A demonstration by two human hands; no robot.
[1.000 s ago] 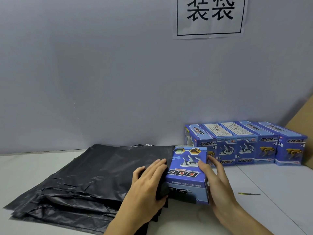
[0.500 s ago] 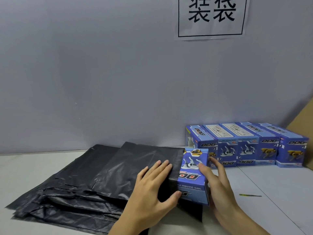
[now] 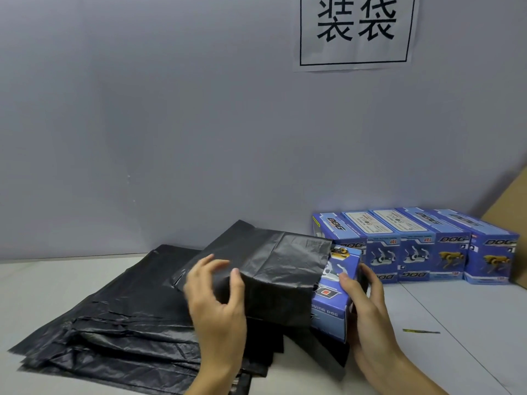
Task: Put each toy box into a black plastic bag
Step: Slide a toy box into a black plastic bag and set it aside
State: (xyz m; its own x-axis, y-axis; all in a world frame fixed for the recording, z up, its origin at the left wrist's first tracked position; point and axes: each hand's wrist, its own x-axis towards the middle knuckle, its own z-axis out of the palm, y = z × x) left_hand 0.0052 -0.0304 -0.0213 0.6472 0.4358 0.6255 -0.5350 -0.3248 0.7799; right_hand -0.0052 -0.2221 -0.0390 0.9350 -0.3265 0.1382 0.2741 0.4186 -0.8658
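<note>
A stack of flat black plastic bags (image 3: 94, 323) is lying at the left of the pale surface (image 3: 456, 323). Just right of it, the left hand (image 3: 216, 297) is gripping the closed end of the top black bag (image 3: 273, 280), thumb and fingers curling around the plastic. That bag is covering most of a blue toy box (image 3: 333, 297), whose right end is sticking out of the bag's mouth. The right hand (image 3: 365, 306) is holding that exposed end, fingers wrapping its far side. Behind, a row of five blue toy boxes (image 3: 413, 246) is standing against the grey wall (image 3: 171, 124), beneath a paper sign (image 3: 356, 32). A thin strip (image 3: 421, 332) is lying on the surface further right.
</note>
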